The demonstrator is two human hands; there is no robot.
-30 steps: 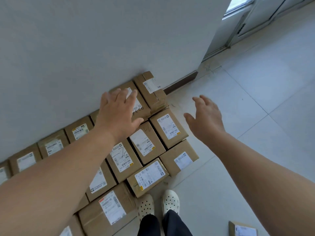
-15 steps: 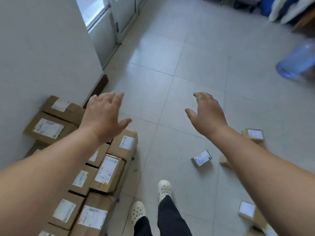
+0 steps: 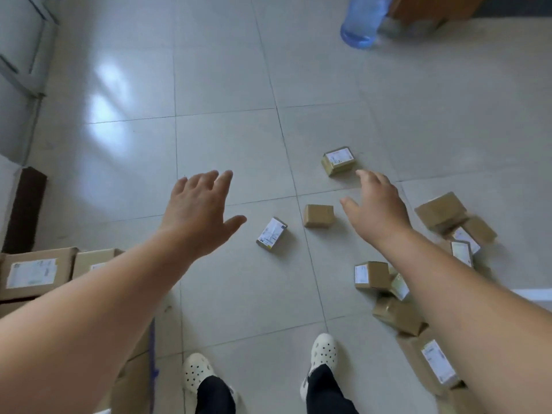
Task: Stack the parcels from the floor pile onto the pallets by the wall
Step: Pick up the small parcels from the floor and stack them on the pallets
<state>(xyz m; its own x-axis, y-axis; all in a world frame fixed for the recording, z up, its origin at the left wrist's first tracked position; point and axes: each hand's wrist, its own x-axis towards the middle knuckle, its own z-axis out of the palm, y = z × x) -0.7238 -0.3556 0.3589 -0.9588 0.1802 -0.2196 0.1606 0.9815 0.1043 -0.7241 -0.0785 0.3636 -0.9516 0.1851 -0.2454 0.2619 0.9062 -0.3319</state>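
The pale tiled floor (image 3: pixel 224 85) fills most of the view; at the lower left edge stacked parcels (image 3: pixel 33 271) sit in a tidy row, labels up; along the right side the floor pile (image 3: pixel 397 315) lies jumbled, boxes tipped against each other; a blue water jug (image 3: pixel 363 19) stands at the upper right. Both arms reach forward over the middle; the left hand (image 3: pixel 197 210) is spread flat and holds nothing; the right hand (image 3: pixel 379 207) is likewise loose-fingered and empty, hovering just below a labelled parcel (image 3: pixel 339 160); between the hands lie a plain parcel (image 3: pixel 318 216) and a tilted parcel (image 3: pixel 271 234); white clogs (image 3: pixel 324 351) show at the bottom.
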